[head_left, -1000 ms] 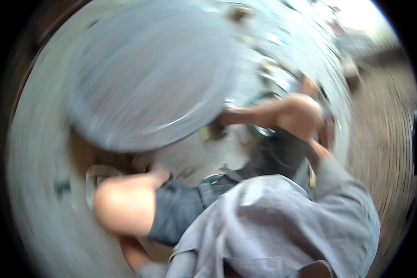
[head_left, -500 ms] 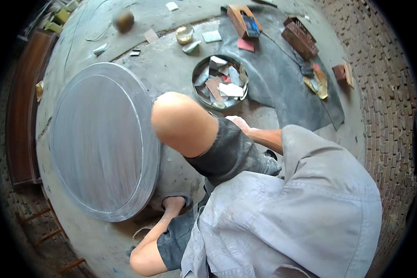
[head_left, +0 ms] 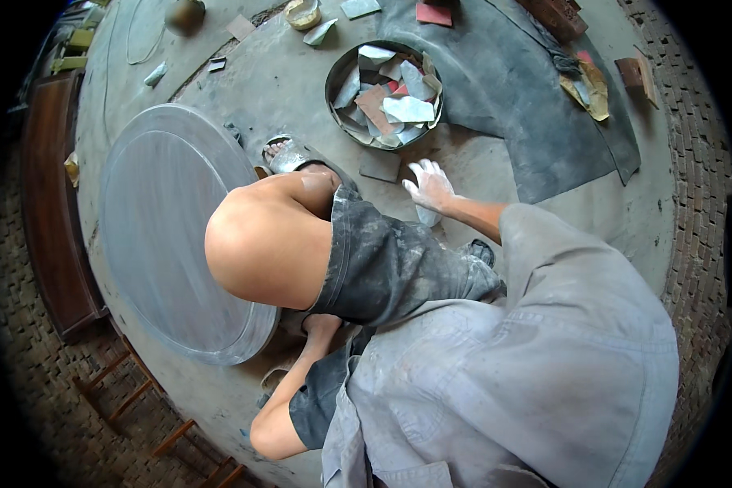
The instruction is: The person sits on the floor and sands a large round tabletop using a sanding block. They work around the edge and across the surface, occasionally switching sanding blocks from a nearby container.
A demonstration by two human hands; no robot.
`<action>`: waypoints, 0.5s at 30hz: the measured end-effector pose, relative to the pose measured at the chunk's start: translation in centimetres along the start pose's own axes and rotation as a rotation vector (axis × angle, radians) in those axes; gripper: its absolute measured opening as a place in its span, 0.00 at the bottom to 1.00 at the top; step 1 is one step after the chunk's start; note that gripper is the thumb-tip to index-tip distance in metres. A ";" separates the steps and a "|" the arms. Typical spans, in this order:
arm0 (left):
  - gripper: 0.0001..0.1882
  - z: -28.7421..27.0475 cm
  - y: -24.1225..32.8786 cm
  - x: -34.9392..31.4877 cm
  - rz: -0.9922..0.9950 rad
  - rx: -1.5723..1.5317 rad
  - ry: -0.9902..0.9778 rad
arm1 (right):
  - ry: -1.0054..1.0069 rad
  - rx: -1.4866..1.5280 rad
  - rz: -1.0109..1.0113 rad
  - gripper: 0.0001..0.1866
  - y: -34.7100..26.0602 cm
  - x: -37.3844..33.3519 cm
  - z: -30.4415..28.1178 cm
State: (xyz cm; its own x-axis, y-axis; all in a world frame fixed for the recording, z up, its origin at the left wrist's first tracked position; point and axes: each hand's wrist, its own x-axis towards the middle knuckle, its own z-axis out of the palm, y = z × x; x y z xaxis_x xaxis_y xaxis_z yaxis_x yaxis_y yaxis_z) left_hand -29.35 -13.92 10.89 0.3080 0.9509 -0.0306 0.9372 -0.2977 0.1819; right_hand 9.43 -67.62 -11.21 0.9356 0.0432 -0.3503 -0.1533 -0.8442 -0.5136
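Note:
My right hand (head_left: 429, 186), dusted white, is held low over the floor with its fingers spread. A small pale piece (head_left: 428, 216) shows beside its wrist; whether the hand touches it I cannot tell. Just left of the fingers lies a flat grey pad (head_left: 380, 167). Above that stands a round dark tub (head_left: 331, 107) heaped with folded and torn sandpaper (head_left: 408, 109). To the left is a large round grey tabletop (head_left: 159, 220) with a pale streaky surface, partly hidden by my bent knee. My left hand is not in view.
A dark sheet (head_left: 537, 122) covers the floor at the right. Sandpaper scraps, a small bowl (head_left: 302, 14) and a red pad (head_left: 434, 15) lie farther off. A long brown wooden panel (head_left: 53, 203) stands along the left, with wooden frames (head_left: 134, 390) below it.
My right hand has come out from behind my leg and its fingers have spread. My knee has swung left and down, uncovering my foot and the grey pad. The view has shifted.

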 end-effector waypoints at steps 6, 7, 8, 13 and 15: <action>0.19 -2.3 0.0 -0.8 -0.007 -0.011 0.056 | -0.094 -0.099 0.273 0.31 -5.1 4.8 1.3; 0.19 -2.8 0.2 -0.9 -0.005 -0.012 0.061 | -0.048 -0.134 0.303 0.32 -5.3 5.1 2.0; 0.19 -3.0 0.3 -1.2 -0.005 -0.014 0.067 | -0.002 -0.169 0.333 0.33 -5.5 5.3 2.8; 0.20 -5.2 0.2 -3.3 -0.041 -0.033 0.158 | 0.036 -0.108 0.216 0.30 -5.3 4.1 3.6; 0.21 -6.2 0.3 -4.0 -0.028 -0.071 0.247 | 0.048 0.317 0.117 0.24 -4.3 2.3 3.6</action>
State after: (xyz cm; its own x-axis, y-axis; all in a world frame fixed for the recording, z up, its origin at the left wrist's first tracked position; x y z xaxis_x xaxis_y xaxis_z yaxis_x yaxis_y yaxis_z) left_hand -31.33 -17.31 17.17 0.2243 0.9532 0.2027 0.9282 -0.2723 0.2536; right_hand 11.09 -61.98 -12.61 0.9185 -0.0759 -0.3880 -0.3448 -0.6336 -0.6925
